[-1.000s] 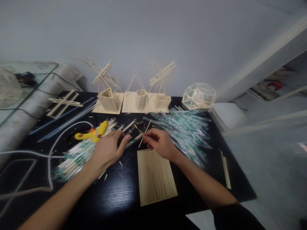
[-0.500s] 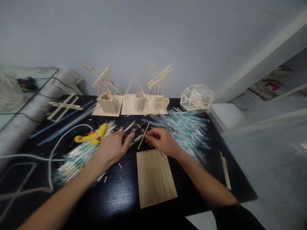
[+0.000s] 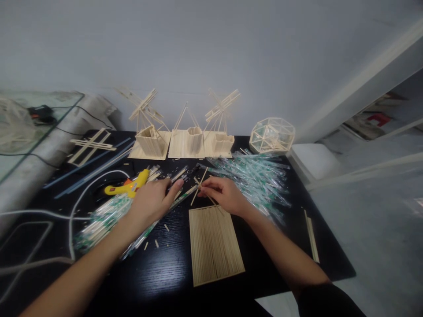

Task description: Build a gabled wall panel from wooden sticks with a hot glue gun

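My right hand point(image 3: 224, 193) pinches a thin wooden stick point(image 3: 212, 200) between thumb and fingertips, just above the far edge of a flat panel of sticks point(image 3: 214, 246). Another thin stick point(image 3: 205, 173) crosses it by the fingertips; whether it is held too I cannot tell. To the left, my left hand point(image 3: 153, 198) is over plastic-wrapped chopsticks point(image 3: 109, 220), its thumb spread away from the fingers, which are partly hidden. Nothing shows in its grasp. Close beside it, a yellow glue gun point(image 3: 128, 187) lies on the wrapped chopsticks.
Three stick-built models point(image 3: 193, 143) stand along the wall, two with windmill blades. A faceted stick frame point(image 3: 271, 135) sits at the back right before a pile of clear wrappers point(image 3: 257, 180). A white cable point(image 3: 72, 224) loops at left. Loose sticks point(image 3: 310, 235) lie right.
My left hand has shifted slightly left, and more of a wrapped pair of chopsticks shows beside it. My right hand keeps its pinch almost in place. The view has shifted slightly.
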A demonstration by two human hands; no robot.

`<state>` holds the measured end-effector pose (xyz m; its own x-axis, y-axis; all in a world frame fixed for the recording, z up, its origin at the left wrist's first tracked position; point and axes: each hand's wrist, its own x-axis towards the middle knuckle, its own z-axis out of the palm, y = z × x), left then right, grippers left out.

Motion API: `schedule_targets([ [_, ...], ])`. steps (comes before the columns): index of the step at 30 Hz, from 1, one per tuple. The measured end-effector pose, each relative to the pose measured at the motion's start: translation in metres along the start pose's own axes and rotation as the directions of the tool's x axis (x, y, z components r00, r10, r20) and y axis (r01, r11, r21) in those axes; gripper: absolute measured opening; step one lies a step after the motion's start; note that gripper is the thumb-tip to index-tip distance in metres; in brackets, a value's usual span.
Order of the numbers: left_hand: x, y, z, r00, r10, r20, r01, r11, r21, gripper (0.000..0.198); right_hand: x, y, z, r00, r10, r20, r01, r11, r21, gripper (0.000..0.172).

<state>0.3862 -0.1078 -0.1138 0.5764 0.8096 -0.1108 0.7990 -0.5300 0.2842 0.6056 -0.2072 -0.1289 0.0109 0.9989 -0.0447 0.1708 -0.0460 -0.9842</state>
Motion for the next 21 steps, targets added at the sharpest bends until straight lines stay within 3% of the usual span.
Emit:
schedule_targets([
  [5, 0.002, -0.001, 0.005, 0.999, -0.030, 0.033, 0.031, 0.999, -0.027, 0.066, -0.001, -0.007, -0.013, 0.999, 0.023, -0.048, -0.024, 0.999, -0.028, 0.010],
  [13, 0.006, 0.015, 0.033, 0.981, 0.003, 0.195, -0.002, 1.000, -0.005, 0.038, -0.011, -0.019, -0.054, 0.963, 0.000, -0.268, -0.017, 0.998, -0.061, 0.018],
  [21, 0.009, 0.023, 0.043, 0.979, -0.026, 0.202, 0.020, 0.999, 0.033, 0.043, -0.049, 0.025, -0.056, 0.956, 0.044, -0.291, -0.160, 0.907, -0.390, 0.005],
])
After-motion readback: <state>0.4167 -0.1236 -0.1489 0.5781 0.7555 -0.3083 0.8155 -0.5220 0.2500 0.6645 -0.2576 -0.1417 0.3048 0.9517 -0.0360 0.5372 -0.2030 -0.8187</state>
